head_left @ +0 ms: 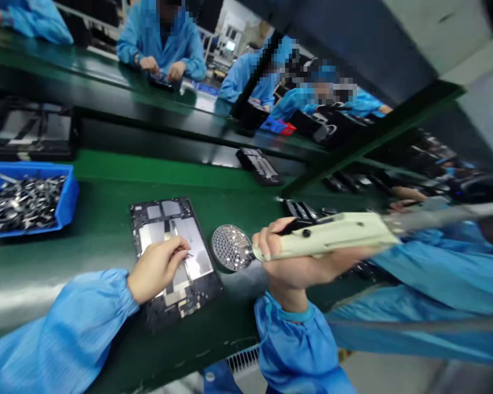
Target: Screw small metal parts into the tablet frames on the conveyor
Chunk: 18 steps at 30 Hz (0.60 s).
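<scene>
An opened tablet [199, 241], its inner parts showing, lies on the green bench in front of me. Over its middle is my left hand [158, 266], thumb and forefinger pinched together. A tiny dark bit shows at those fingertips, too small to name. My right hand [296, 268] is wrapped round a cream-coloured electric screwdriver [340, 235], held almost level and pointing left. Its tip is at the right edge of a round, shiny dish [230, 247] with a dimpled surface, just right of the tablet. Whether the tip touches the dish I cannot tell.
At the left stands a blue bin [72, 202] full of small metal parts. Stacked tablets [35, 128] sit behind it, and another device [259, 166] lies near the shelf. A slanting green post [373, 137] rises at the right. Several co-workers in blue sit across and beside me.
</scene>
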### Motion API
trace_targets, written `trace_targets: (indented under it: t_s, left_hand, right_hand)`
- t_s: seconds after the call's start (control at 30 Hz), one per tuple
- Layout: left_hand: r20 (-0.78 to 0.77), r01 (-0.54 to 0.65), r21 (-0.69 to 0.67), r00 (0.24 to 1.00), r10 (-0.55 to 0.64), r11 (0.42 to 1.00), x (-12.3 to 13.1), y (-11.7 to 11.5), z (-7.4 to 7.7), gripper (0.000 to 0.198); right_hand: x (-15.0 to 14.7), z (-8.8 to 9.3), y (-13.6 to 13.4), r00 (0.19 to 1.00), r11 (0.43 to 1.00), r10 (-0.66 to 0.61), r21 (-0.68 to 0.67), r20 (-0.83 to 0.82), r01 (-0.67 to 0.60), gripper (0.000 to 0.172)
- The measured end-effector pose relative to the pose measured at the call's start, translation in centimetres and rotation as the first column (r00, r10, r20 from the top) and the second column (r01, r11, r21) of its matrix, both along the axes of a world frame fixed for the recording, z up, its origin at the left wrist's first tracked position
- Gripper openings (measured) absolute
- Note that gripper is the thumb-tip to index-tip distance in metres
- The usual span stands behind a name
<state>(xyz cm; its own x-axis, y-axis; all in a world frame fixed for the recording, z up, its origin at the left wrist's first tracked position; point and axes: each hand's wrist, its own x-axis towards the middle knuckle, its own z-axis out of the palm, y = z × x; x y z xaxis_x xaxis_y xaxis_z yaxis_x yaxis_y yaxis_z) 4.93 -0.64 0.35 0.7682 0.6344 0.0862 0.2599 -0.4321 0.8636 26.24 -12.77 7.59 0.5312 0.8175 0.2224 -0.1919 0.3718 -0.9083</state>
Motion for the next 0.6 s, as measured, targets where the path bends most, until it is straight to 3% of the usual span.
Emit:
trace_targets:
  t_s: [0.1,0.2,0.27,0.33,0.4,0.47,0.6]
  left_hand:
    - [0.022,-0.009,-0.049,1.000,0.010,0.999,-0.2,-0.2,0.4,0.023]
    - [0.081,-0.093,-0.112,0.991,0.103,0.989,-0.7,0.2,1.0,0.025]
    - [0.111,-0.240,-0.057,0.963,0.245,0.969,-1.3,1.8,1.4,0.027]
    - [0.138,-0.425,0.062,0.900,0.414,0.903,-1.8,4.5,1.4,0.029]
    - [0.184,-0.579,0.156,0.813,0.552,0.800,-2.2,7.5,1.2,0.027]
    - [0.183,-0.658,0.154,0.752,0.634,0.737,-2.2,10.0,0.8,0.021]
    - [-0.048,-0.611,-0.020,0.791,0.610,0.791,-1.4,11.3,0.2,0.015]
  right_hand:
    - [1.0,-1.5,1.2,0.976,0.978,-0.196,0.090,0.097,0.188,0.084]
    - [1.5,-3.1,1.7,0.968,0.973,-0.221,0.102,0.122,0.209,0.081]
    - [1.5,-3.7,1.7,0.970,0.975,-0.210,0.098,0.123,0.199,0.079]
    - [1.5,-4.0,1.7,0.971,0.976,-0.207,0.088,0.119,0.197,0.080]
    - [1.6,-4.2,1.7,0.970,0.975,-0.217,0.077,0.110,0.210,0.080]
    - [1.7,-4.2,1.8,0.964,0.968,-0.246,0.073,0.103,0.240,0.079]
    - [2.0,-4.4,2.0,0.948,0.952,-0.302,0.084,0.098,0.295,0.081]
